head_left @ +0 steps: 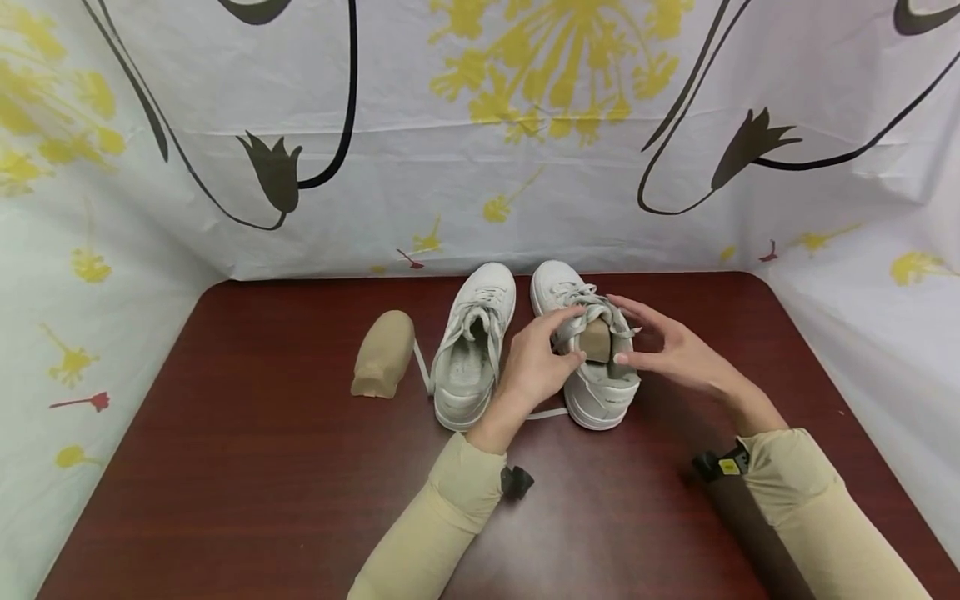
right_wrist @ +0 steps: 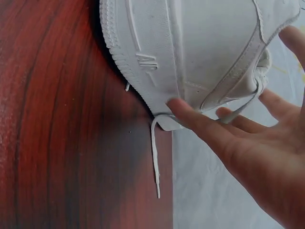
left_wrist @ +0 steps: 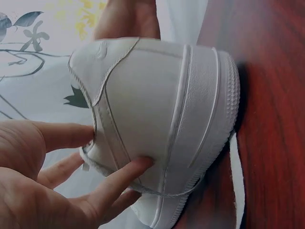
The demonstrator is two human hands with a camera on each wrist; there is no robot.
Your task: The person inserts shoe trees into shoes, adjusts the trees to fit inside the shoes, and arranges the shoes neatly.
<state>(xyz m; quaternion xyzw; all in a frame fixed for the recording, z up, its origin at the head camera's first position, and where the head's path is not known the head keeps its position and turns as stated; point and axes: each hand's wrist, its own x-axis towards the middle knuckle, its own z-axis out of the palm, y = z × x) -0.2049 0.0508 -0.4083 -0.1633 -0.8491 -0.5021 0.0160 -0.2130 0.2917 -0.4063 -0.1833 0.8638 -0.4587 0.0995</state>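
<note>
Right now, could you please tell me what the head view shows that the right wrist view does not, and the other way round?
Only the head view shows the left hand, the left white lace-up shoe, the beige foot-shaped insert lying beside that shoe, and the beige block-like piece inside the right white lace-up shoe.

Only the right wrist view shows the raised lettering on the side of the right shoe's sole.

Both share the right shoe itself, the right hand touching it, and the dark red-brown wooden table.

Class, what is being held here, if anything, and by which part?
The shoe on the right: left hand and right hand each hold a side of its collar.
</note>
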